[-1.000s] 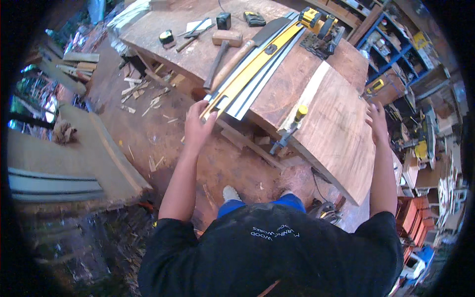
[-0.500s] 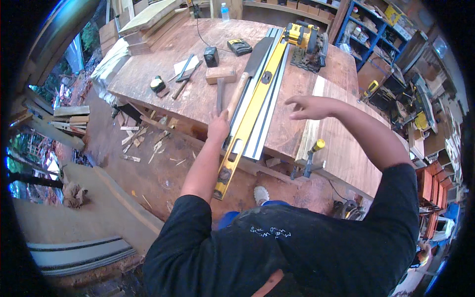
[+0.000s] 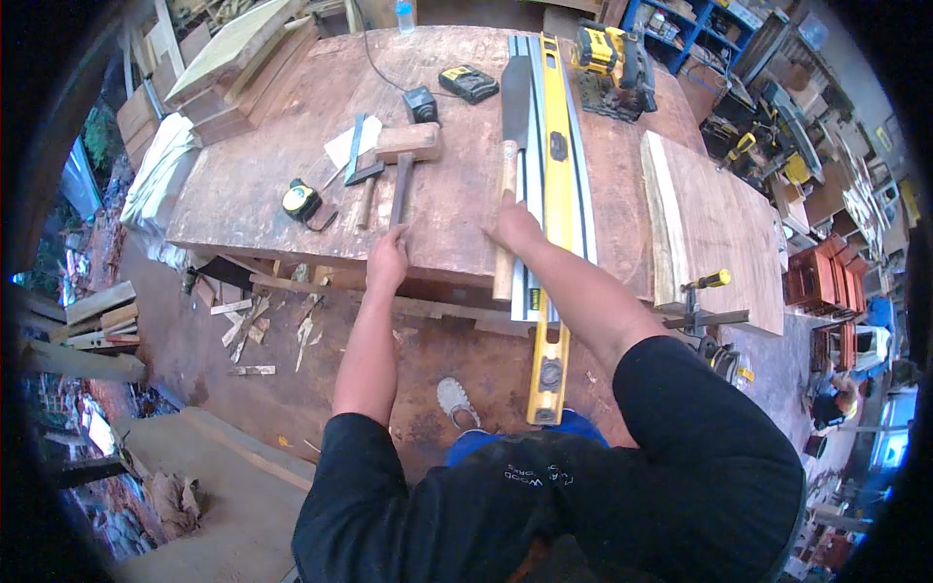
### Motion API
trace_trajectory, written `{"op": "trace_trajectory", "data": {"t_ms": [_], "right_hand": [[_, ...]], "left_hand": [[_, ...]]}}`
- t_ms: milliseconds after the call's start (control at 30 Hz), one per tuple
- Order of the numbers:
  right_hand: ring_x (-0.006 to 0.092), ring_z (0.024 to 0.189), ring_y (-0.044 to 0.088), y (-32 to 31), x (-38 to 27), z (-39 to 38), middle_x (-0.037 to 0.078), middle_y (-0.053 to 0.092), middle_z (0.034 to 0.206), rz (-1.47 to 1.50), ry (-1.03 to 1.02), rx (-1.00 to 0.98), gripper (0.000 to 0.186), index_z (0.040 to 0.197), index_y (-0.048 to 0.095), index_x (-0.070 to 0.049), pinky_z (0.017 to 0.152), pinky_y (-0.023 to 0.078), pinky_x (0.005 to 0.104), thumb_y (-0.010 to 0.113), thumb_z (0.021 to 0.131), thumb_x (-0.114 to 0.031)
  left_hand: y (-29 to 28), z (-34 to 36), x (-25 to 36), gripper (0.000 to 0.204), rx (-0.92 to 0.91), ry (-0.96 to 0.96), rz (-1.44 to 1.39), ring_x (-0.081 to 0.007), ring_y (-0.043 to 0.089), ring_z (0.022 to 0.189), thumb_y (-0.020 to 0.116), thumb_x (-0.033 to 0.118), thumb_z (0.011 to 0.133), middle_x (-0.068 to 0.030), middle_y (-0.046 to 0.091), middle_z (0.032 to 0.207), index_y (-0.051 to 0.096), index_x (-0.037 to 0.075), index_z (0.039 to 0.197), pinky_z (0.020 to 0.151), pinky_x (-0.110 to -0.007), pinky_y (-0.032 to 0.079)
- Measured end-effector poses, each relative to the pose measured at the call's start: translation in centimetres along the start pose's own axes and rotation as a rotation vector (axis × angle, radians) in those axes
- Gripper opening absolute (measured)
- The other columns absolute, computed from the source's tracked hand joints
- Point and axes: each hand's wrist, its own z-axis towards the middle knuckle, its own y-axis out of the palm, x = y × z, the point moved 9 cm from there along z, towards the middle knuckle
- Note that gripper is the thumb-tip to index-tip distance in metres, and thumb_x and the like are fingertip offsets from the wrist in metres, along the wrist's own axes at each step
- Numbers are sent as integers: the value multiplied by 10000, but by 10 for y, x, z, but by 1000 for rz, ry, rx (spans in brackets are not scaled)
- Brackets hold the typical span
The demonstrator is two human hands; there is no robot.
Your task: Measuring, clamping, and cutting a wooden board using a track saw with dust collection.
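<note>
My left hand is closed round the lower end of the handle of a wooden mallet, which lies on the workbench with its block head pointing away. My right hand is closed over the long wooden handle of a hand saw. The saw's dark blade lies beyond the hand, alongside metal guide rails. A yellow spirit level lies along the rails, its near end jutting past the bench edge. Left of the mallet are a square, a thin wooden-handled tool and a tape measure.
A yellow circular saw stands at the far right of the workbench. A charger with a cord lies at the back. A thick wooden slab with a clamp is at right; stacked boards are at far left.
My right hand has come down from the air onto the saw handle. My left hand and the mallet have shifted left, away from the saw. The view has turned.
</note>
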Motion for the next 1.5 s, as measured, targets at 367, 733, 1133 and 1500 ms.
{"op": "trace_trajectory", "data": {"t_ms": [367,733,1133,1500], "right_hand": [[437,1106,522,21,-82,-22,296,433,1261,574,21,328,848,1475,116,-74,967,437,450,632,808,-165],[456,990,536,70,-145,-123,249,436,1160,491,-293,296,757,1455,205,-127,836,472,470,606,812,-122],[419,1226,438,57,-207,-43,266,429,1333,542,-470,162,689,1390,350,-54,1023,374,455,567,871,-451],[378,1202,435,8,88,-189,234,486,1244,100,456,154,813,1378,313,3,1000,390,445,711,749,-323]], "left_hand": [[-31,49,-45,300,-12,-48,66,-371,566,1016,547,147,889,-194,565,1074,610,171,1181,879,-455,458],[-47,10,-22,350,10,84,-697,-245,533,1134,546,141,931,-166,578,1195,510,-4,1248,977,-363,399],[-52,170,-110,451,139,-127,-630,-277,570,1055,541,146,904,-209,583,1147,426,-24,1306,923,-362,438],[-35,165,15,329,66,345,-260,-302,609,944,552,127,855,-178,640,1012,567,16,1165,838,-390,468]]}}
